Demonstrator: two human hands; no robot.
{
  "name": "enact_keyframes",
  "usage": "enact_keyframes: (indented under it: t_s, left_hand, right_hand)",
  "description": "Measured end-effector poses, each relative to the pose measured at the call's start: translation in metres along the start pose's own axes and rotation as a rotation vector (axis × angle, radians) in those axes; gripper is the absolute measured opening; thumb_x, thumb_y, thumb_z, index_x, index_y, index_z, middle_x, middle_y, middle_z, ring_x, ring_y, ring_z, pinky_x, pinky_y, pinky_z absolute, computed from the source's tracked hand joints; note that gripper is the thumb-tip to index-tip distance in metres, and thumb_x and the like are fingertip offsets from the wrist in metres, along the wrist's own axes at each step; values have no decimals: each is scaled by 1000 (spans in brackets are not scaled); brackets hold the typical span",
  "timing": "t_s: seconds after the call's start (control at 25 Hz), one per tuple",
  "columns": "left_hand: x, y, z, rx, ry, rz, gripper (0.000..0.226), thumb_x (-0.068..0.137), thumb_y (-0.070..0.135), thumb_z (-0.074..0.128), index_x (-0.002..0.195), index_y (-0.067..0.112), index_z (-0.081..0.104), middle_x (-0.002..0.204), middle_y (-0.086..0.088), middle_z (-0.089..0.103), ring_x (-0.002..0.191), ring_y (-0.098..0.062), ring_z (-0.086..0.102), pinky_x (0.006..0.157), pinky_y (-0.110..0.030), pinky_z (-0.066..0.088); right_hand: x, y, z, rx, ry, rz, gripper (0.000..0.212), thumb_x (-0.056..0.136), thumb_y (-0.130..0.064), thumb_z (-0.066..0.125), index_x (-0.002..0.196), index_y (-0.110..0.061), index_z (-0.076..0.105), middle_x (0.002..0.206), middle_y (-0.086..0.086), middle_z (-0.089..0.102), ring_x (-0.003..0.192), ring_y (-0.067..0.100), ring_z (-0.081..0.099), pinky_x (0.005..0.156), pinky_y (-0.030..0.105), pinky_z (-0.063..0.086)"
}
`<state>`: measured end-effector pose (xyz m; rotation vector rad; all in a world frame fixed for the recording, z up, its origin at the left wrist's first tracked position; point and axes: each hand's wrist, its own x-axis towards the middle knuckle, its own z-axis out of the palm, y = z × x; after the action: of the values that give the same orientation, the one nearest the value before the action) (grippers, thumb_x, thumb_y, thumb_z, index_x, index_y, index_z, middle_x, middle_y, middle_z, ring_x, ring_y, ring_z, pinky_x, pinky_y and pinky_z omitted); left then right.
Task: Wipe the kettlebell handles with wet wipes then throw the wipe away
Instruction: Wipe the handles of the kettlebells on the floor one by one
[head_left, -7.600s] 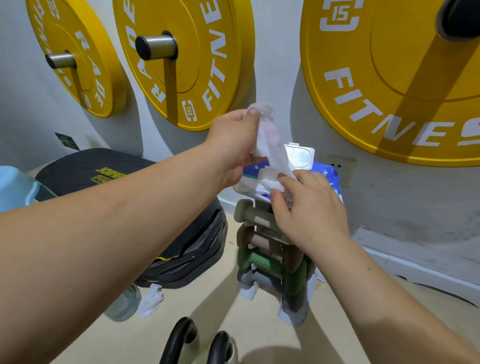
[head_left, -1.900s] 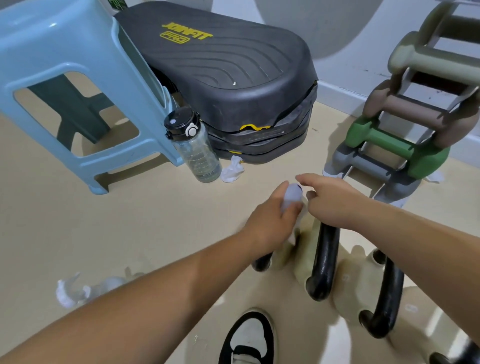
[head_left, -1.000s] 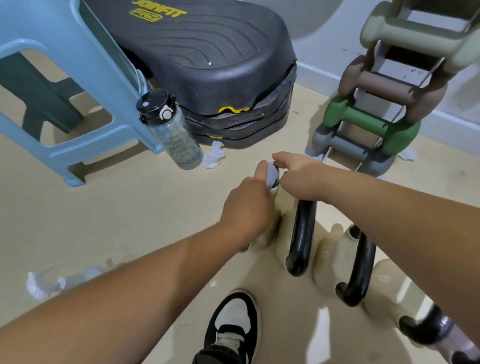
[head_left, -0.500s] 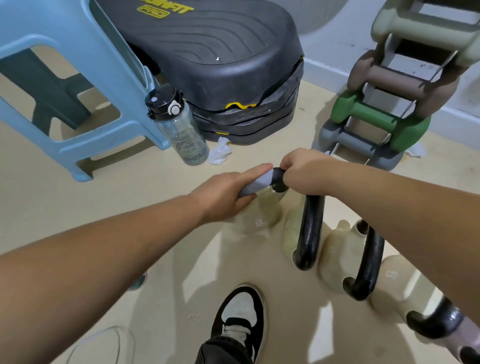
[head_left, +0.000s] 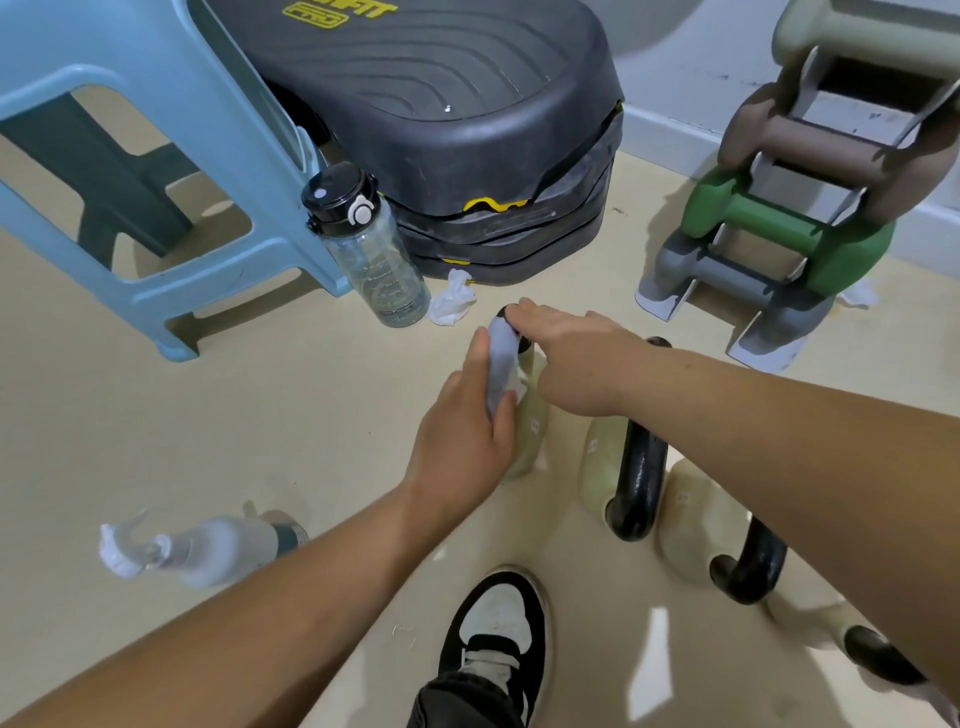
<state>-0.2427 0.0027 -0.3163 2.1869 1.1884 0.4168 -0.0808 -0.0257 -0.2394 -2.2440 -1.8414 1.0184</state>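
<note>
A row of cream kettlebells with black handles stands on the floor. At the nearest-left kettlebell (head_left: 530, 431), my left hand (head_left: 467, 431) grips the handle through a pale wet wipe (head_left: 501, 364) wrapped round it. My right hand (head_left: 576, 358) rests on the far end of that handle, fingers stretched over its black tip. A second kettlebell (head_left: 636, 478) and a third kettlebell (head_left: 748, 566) stand to the right, untouched. Most of the held handle is hidden under the wipe and my hands.
A clear water bottle (head_left: 371, 249) stands beside a light blue stool (head_left: 156, 171) and black step platforms (head_left: 457, 119). A crumpled used wipe (head_left: 452, 304) lies by the platforms. A dumbbell rack (head_left: 789, 223) stands at right. A spray bottle (head_left: 197, 548) lies on the floor left; my shoe (head_left: 498, 629) is below.
My left hand turned and slid along the handle with the wipe, from a sideways grip to a lengthwise one. My right hand's fingers straightened over the handle's far end. The view shifted.
</note>
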Motion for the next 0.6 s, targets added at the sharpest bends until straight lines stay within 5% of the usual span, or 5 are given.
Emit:
enact_keyframes:
  t_s: [0.2,0.28,0.36,0.48,0.6]
  left_hand:
    - [-16,-5,-1,89,-42,-36,63,104,42,39,159,30,12,126,0,56,106,-21,59,86,-42,52]
    - [-2,2,-11,197,-16,14,44,100,37,43,141,22,37,116,-3,59,99,-28,61,79,-45,52]
    - [24,15,-15,229,-8,37,22,95,34,47,111,18,46,111,-8,57,95,-32,59,75,-44,51]
    - [61,26,-3,169,-104,-20,25,97,28,47,121,21,43,111,-10,58,93,-35,60,70,-38,45]
    - [60,21,5,129,-123,-54,32,98,28,47,129,29,41,100,-5,65,88,-34,62,66,-36,43]
  right_hand:
    - [-2,9,-2,95,49,-6,72,89,-7,46,154,-25,22,160,-2,29,142,22,35,115,38,31]
    - [-2,9,-3,185,30,-1,61,87,-2,43,144,-20,36,128,-1,57,110,22,54,90,30,48]
    - [-3,7,-9,262,25,13,53,88,2,41,139,-14,43,98,-5,56,89,19,50,67,21,40]
    - [2,5,-15,326,33,25,45,89,-2,40,124,-24,56,106,-7,58,98,21,51,67,19,39]
    - [4,5,-7,294,41,-4,38,76,-7,40,103,-30,52,107,-5,59,101,26,55,78,33,48]
